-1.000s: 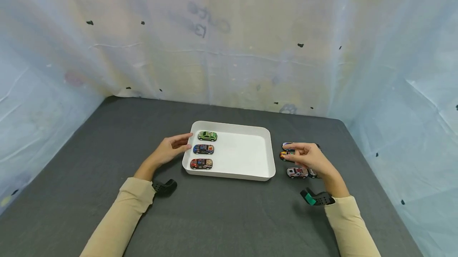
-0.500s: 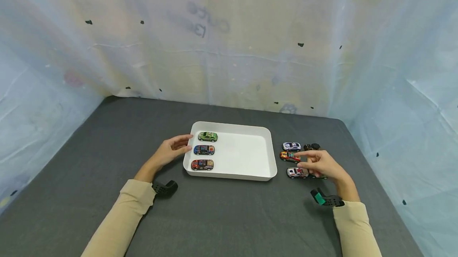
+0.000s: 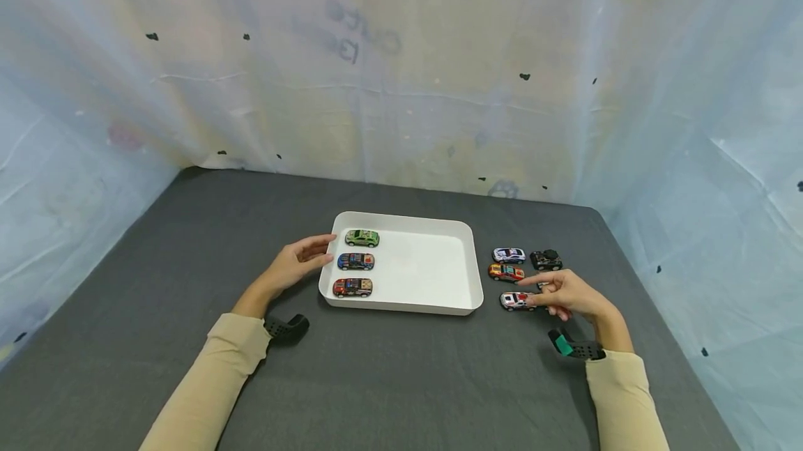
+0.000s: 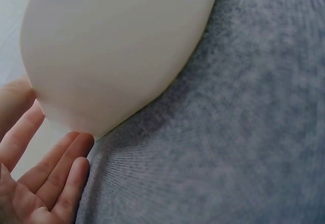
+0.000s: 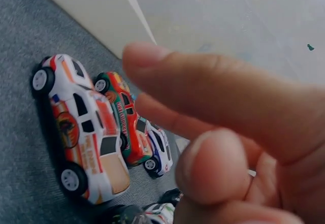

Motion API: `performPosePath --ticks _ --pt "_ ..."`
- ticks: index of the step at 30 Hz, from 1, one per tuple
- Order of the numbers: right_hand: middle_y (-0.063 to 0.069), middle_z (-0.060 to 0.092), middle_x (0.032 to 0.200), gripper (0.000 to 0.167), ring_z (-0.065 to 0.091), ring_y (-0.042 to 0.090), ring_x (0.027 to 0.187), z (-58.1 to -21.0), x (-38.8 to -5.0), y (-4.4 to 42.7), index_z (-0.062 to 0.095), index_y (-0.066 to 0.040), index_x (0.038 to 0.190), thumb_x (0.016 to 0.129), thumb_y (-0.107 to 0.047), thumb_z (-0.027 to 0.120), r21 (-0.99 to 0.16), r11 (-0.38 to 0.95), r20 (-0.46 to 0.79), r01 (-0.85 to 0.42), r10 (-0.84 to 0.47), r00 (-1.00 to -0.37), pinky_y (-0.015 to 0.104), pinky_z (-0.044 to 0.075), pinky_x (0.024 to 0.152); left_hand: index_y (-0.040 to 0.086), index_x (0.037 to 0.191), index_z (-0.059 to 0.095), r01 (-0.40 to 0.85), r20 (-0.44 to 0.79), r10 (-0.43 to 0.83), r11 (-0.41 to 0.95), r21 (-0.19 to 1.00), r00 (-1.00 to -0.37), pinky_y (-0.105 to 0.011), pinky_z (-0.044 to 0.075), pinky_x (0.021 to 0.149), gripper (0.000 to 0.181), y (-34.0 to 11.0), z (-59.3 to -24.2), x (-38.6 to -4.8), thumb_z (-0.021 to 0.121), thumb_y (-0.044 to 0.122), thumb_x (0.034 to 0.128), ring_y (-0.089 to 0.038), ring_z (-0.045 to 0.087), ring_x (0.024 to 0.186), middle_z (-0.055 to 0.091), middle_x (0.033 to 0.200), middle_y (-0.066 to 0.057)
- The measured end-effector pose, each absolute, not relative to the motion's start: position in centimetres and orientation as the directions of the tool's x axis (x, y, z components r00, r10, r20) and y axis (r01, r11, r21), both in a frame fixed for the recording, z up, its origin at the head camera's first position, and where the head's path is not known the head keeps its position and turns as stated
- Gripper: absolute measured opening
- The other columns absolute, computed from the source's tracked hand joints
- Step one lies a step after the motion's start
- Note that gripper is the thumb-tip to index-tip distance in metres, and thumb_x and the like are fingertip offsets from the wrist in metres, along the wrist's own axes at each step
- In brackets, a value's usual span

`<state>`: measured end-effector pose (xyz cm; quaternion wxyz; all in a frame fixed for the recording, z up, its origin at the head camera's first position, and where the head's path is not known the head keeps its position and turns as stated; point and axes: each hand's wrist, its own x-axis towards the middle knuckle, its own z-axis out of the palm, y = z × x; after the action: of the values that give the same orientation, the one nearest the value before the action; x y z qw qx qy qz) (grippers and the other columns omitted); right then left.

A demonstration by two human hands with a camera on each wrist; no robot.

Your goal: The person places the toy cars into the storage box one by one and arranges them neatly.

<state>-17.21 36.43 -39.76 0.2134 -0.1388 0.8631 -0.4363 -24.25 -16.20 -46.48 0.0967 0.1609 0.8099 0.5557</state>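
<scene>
A white tray (image 3: 433,266) holds a green toy car (image 3: 362,238), a blue toy car (image 3: 355,261) and a dark red toy car (image 3: 352,288) in a column along its left side. My left hand (image 3: 293,261) touches the tray's left edge; in the left wrist view, its fingers (image 4: 63,165) lie relaxed against the outer wall. To the right of the tray, my right hand (image 3: 567,294) is just above a white toy car (image 5: 84,127) with red and orange markings. Thumb and index finger are spread apart, with nothing pinched between them. Another car is partly hidden beneath this hand.
Behind the white car are a red-and-yellow toy car (image 3: 505,272), a white-and-blue toy car (image 3: 509,255) and a black toy car (image 3: 546,260). Everything stands on a dark grey cloth-covered table (image 3: 401,381). Pale plastic sheeting (image 3: 401,88) encloses the back and sides.
My right hand has moved back from the red-and-yellow car, rightward and nearer to me, to above the white car. The cars behind are uncovered. My left hand stays at the tray's edge.
</scene>
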Motion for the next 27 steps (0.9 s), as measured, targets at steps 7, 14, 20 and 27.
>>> performPosePath --ticks 7,14,20,27 --pt "-0.015 0.052 0.048 0.048 0.042 -0.004 0.036 -40.1 -17.4 36.5 0.054 0.015 0.128 0.091 -0.015 0.066 -0.807 0.589 -0.277 -0.04 -0.437 -0.856 0.023 0.041 0.039 0.01 0.143 0.046 0.157 0.026 0.365 0.333 0.93 -0.93 -0.023 0.049 0.094 0.054 -16.2 -46.3 -24.3 0.061 0.029 0.0955 -0.035 0.052 0.129 0.049 0.145 -0.019" --pt "-0.015 0.053 0.048 0.049 0.041 -0.004 0.035 -40.5 -17.4 36.3 0.053 0.013 0.13 0.091 -0.014 0.065 -0.794 0.608 -0.324 -0.002 -0.426 -0.844 0.02 0.039 0.038 0.009 0.143 0.047 0.142 0.016 0.364 0.32 0.937 -0.931 -0.011 0.046 0.087 0.054 -16.2 -46.3 -24.2 0.062 0.029 0.095 -0.035 0.051 0.129 0.049 0.146 -0.018" --pt "-0.013 0.054 0.048 0.055 0.043 -0.003 0.034 -40.5 -17.4 35.8 0.051 0.012 0.133 0.09 -0.017 0.068 -0.783 0.62 -0.369 0.049 -0.399 -0.84 0.018 0.037 0.038 0.01 0.143 0.046 0.143 0.017 0.363 0.322 0.936 -0.931 -0.015 0.048 0.09 0.054 -16.2 -46.2 -24.2 0.062 0.029 0.0953 -0.034 0.051 0.129 0.048 0.146 -0.018" --pt "-0.013 0.053 0.047 0.055 0.044 -0.003 0.034 -40.9 -17.4 36.0 0.049 0.015 0.133 0.089 -0.014 0.068 -0.787 0.615 -0.364 0.044 -0.406 -0.838 0.021 0.043 0.039 0.011 0.144 0.046 0.125 0.002 0.361 0.316 0.941 -0.933 -0.012 0.047 0.088 0.056 -16.2 -46.1 -24.0 0.063 0.03 0.0945 -0.01 0.055 0.118 0.049 0.146 -0.017"
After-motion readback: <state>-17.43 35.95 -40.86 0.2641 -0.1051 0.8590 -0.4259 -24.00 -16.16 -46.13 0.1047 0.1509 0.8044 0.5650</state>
